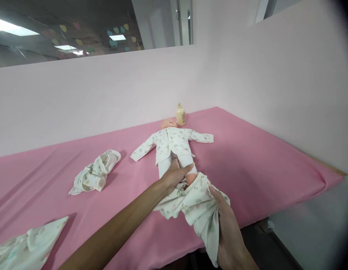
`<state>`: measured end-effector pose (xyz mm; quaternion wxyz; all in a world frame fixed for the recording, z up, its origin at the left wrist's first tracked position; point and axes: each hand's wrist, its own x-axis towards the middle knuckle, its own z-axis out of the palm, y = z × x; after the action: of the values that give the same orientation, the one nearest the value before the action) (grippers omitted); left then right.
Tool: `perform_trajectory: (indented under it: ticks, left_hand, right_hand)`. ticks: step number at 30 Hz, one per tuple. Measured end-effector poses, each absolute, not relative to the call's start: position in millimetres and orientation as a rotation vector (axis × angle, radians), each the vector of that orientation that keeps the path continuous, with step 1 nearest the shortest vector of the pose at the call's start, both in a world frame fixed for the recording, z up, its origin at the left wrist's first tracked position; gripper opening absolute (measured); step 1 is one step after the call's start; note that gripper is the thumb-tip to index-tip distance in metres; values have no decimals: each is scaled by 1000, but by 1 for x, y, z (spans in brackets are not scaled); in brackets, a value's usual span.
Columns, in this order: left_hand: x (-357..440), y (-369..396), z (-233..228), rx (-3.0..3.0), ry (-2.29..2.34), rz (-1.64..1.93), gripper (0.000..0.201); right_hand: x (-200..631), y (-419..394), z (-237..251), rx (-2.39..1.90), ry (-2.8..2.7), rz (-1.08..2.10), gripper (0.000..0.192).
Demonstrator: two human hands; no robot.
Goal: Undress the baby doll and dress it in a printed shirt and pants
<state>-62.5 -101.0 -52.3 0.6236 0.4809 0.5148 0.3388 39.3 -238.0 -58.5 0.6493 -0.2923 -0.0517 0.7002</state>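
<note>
A baby doll (172,141) lies on its back on the pink cloth (247,150), head toward the far wall, wearing a white printed top and white leggings. My left hand (175,173) rests on the doll's lower legs, fingers wrapped around them. My right hand (226,221) grips a white printed garment (195,206) bunched at the doll's feet; one bare foot shows just above the fabric. The garment's lower end hangs over the table's front edge.
A small cream bottle (181,114) stands by the doll's head near the pink wall. A crumpled printed garment (95,172) lies to the left. Another printed cloth (27,243) lies at the lower left corner. The table edge drops off at the right.
</note>
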Motion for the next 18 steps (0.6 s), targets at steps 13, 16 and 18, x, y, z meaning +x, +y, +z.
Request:
perform_trajectory:
  ticks: [13, 16, 18]
  left_hand:
    - [-80, -146, -17, 1258, 1234, 654, 64]
    - [-93, -176, -19, 1442, 1137, 667, 76]
    - [-97, -189, -21, 1563, 1081, 640, 77]
  right_hand:
    - [23, -202, -56, -802, -146, 1573, 56]
    - [25, -203, -55, -806, -149, 1622, 57]
    - [26, -204, -52, -779, -185, 1674, 57]
